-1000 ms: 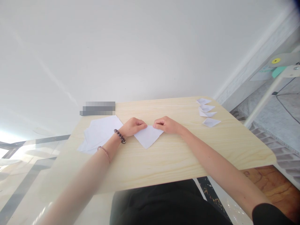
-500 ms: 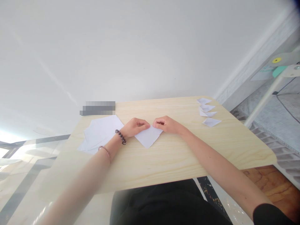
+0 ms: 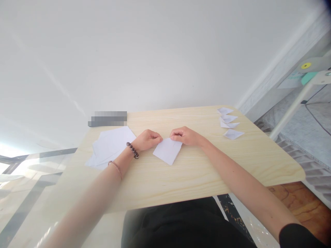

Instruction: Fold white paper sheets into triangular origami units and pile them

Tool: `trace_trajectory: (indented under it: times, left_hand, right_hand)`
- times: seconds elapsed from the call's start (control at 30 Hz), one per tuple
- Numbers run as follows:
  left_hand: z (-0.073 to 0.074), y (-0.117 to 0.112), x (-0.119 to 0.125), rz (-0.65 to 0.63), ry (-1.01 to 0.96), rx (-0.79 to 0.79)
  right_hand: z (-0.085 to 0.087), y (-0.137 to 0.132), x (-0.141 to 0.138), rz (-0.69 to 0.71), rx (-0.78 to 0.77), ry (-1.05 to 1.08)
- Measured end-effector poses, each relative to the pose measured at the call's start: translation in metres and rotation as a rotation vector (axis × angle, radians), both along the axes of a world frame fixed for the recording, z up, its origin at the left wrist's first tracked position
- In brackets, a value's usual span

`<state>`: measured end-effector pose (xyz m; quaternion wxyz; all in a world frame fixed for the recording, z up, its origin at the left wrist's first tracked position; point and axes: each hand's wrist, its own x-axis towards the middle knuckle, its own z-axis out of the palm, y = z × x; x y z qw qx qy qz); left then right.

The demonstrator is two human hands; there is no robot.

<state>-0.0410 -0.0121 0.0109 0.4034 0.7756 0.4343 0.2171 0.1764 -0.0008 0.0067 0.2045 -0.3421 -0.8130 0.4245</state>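
Observation:
A small white sheet of paper [image 3: 168,152] lies on the light wooden table [image 3: 181,172], turned at a slant. My right hand [image 3: 184,135] pinches its far right corner with curled fingers. My left hand [image 3: 147,139], with a dark bead bracelet at the wrist, rests curled just left of the sheet, its fingertips at or near the paper's upper left edge. Whether the left fingers grip the paper I cannot tell.
A loose stack of white sheets [image 3: 110,146] lies left of my left hand. Several small folded paper pieces [image 3: 229,124] sit in a row near the table's far right corner. A white wall rises behind the table; a white stand [image 3: 294,106] leans at right.
The sheet has turned and shifted a little right; before it lay as a downward-pointing triangle between both hands. My left hand now sits beside its corner instead of on it.

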Motion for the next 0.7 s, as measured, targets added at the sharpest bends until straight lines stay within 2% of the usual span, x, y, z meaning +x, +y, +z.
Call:
trace_trajectory:
  times: [0.13, 0.33, 0.47, 0.7]
  left_hand:
    - [0.003, 0.0, -0.002, -0.053, -0.009, -0.002]
    - [0.003, -0.003, 0.004, -0.001, -0.062, -0.023]
    - [0.001, -0.002, 0.004, -0.017, -0.063, -0.037]
    - [0.003, -0.002, 0.0, 0.006, -0.053, -0.082]
  right_hand:
    - [0.001, 0.005, 0.012, -0.031, -0.054, -0.005]
    - [0.002, 0.001, 0.006, -0.032, -0.023, -0.033]
    - [0.004, -0.002, 0.0, -0.027, -0.008, -0.055]
    - [0.007, 0.002, 0.011, -0.016, -0.067, -0.09]
